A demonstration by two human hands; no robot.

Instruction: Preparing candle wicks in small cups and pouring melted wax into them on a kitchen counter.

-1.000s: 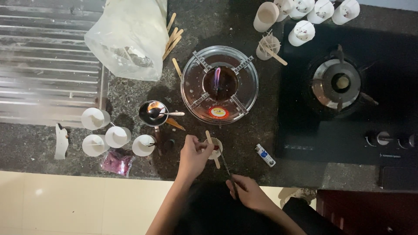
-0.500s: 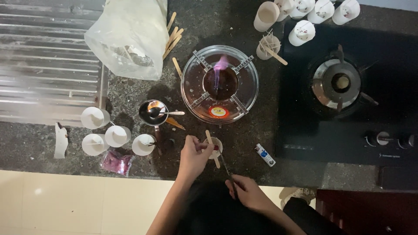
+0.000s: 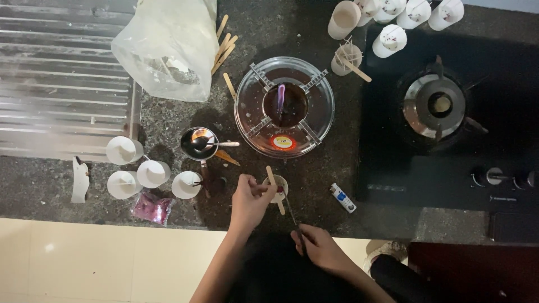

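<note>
Two hands at a small cup on the bench edge

The left hand (image 3: 250, 199) pinches a wooden stick (image 3: 275, 182) lying across the small white cup (image 3: 276, 188); the right hand (image 3: 320, 247), lower right, closes on thin tweezers (image 3: 292, 210) angled up-left to the cup.

The left hand (image 3: 250, 201) pinched the rim of a small white cup (image 3: 276, 188) on the dark counter (image 3: 314, 185); a wooden stick (image 3: 274, 182) lay across the cup; the right hand (image 3: 319, 247) held a thin tool (image 3: 291, 212) whose tip reached into the cup. Just left stood a small pan (image 3: 199, 143) with a spoon (image 3: 216, 144) in it; beyond it four white cups (image 3: 147, 171) clustered; a glass bowl (image 3: 284, 106) sat behind, a lighter (image 3: 342, 197) to the right, a stove (image 3: 443, 106) further right.
</note>
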